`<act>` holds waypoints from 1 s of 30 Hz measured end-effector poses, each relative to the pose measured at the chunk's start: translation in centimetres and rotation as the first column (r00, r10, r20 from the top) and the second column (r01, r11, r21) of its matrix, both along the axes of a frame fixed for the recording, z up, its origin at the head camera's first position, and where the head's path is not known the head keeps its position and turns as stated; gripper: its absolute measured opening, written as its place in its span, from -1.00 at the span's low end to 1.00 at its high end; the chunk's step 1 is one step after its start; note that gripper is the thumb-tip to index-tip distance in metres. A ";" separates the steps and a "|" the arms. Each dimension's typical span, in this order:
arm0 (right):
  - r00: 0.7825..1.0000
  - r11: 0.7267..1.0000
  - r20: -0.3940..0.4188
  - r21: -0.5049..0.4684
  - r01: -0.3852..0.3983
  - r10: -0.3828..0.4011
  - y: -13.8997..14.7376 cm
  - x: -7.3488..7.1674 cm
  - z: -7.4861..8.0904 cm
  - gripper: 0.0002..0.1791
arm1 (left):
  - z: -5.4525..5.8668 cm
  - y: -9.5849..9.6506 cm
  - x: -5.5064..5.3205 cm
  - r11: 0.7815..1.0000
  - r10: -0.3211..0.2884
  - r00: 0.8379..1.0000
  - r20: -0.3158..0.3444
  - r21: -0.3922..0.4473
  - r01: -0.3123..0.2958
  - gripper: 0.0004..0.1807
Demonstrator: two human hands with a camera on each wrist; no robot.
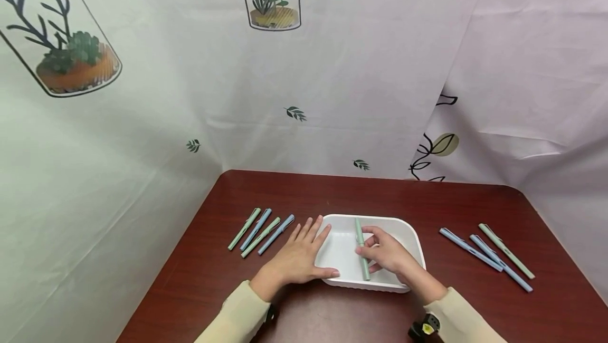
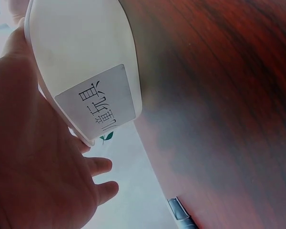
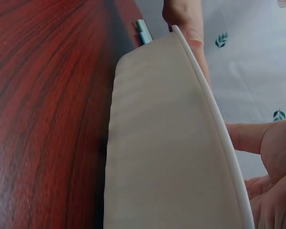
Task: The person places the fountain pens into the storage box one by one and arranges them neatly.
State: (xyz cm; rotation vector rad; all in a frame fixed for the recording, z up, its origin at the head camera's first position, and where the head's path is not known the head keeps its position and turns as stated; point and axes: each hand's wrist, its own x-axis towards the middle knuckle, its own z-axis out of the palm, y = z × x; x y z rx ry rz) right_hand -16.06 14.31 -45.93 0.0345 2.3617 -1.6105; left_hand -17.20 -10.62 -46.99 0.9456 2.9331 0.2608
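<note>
A white plastic tray (image 1: 343, 253) sits on the table in front of the person. The left hand (image 1: 300, 254) rests on the tray's left rim, fingers spread and straight, thumb along the near left corner. Over the tray's inside, the right hand (image 1: 387, 252) pinches a light green pen (image 1: 359, 232) between thumb and fingers, its length running front to back. In the left wrist view, the tray's side wall (image 2: 86, 38) carries a grey label (image 2: 97, 102) with printed characters. The right wrist view shows the tray's near wall (image 3: 157, 124), which hides the held pen.
Several green and blue pens, among them a blue pen (image 1: 276, 234), lie side by side left of the tray. To its right lie two blue pens, one a blue pen (image 1: 470, 249), and a green pen (image 1: 506, 250). A patterned white cloth (image 1: 332, 84) hangs behind the dark red table (image 1: 304, 190).
</note>
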 end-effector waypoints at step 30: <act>0.997 0.997 0.046 0.013 -0.070 0.070 -5.3 -1.8 -1.3 -0.29 | -0.2 0.0 -0.1 1.000 -0.017 1.000 -0.016 0.001 0.017 0.16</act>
